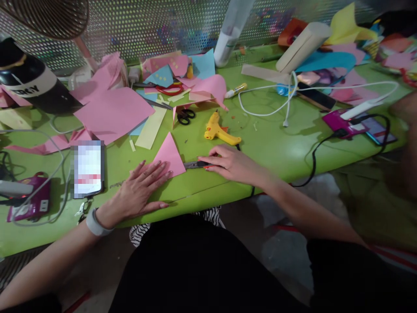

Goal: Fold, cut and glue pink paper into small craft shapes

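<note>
My left hand [143, 187] lies flat with fingers spread, its fingertips on the lower left part of a pink paper triangle [170, 153]. The triangle rests on the green table [276, 148] with one corner pointing away from me. To its right, my right hand [228, 163] has its fingers on the dark handle of a slim metal-ended tool [194, 164], whose tip touches the paper's right corner. The fingers partly cover the handle, so its full shape is hidden. Beyond my right hand lies a yellow glue gun [220, 130].
Black-handled scissors [185, 116] lie beyond the triangle, near pink sheets [114, 111] and a pale yellow strip [151, 128]. A phone [87, 169] is at left. White cable [260, 114], a purple power strip [345, 124] and a paper roll [302, 47] are at right.
</note>
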The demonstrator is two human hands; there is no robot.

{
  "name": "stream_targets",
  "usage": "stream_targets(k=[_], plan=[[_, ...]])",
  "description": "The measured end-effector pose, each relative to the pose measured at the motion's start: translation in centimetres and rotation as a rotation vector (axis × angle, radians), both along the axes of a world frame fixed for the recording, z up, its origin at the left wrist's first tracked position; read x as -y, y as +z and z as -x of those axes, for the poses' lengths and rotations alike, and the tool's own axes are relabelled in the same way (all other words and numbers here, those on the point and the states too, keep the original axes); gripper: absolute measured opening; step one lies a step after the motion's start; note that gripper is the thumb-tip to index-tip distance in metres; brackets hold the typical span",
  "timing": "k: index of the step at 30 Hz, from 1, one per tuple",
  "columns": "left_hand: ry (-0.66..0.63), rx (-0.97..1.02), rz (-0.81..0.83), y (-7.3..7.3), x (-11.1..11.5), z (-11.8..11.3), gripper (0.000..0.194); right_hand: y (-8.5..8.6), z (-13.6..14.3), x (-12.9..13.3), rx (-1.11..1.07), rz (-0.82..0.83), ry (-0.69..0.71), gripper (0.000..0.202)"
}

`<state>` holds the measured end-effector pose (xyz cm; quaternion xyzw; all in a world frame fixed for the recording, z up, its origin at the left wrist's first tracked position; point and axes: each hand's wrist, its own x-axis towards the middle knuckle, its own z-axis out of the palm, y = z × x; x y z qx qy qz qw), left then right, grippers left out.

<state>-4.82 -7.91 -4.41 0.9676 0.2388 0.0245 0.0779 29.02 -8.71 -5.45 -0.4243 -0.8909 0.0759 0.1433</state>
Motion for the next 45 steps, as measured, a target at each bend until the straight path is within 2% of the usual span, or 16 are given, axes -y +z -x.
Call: stream_targets(k=[3, 9, 21, 27, 33, 40, 45], plan=[[-0.042, -0.023, 0.012, -0.1, 0.2, -0.1, 0.09, 0.0, 0.0, 0.0, -0.006, 0.004, -0.001, 0.034], [-0.093, -0.045, 0.077, 0.2, -0.3, -0.1, 0.09, 0.2, -0.1, 0.2, -0.025, 0.027, 0.021, 0.034], [-0.091, -0.057, 0.109, 0.4, -0.4, 0.0, 0.09, 0.2, -0.4, 0.5, -0.037, 0.07, 0.033, 0.035], [-0.08, 0.013, 0.159, 0.5, -0.4, 0.1, 0.097, -0.2, 0.8, 0.8, -0.006, 0.015, 0.016, 0.034], [-0.087, 0.018, 0.184, 0.6, -0.4, 0.2, 0.096, 0.4, 1.0, 1.6, -0.079, 0.078, -0.02, 0.026], [-0.079, 0.031, 0.197, 0.8, -0.4, 0.1, 0.095, -0.9, 1.2, 1.2, -0.172, -0.03, 0.016, 0.025], [-0.07, 0.025, 0.21, 0.8, -0.3, 0.2, 0.094, -1.3, 1.1, 1.1, -0.231, -0.018, 0.05, 0.022]])
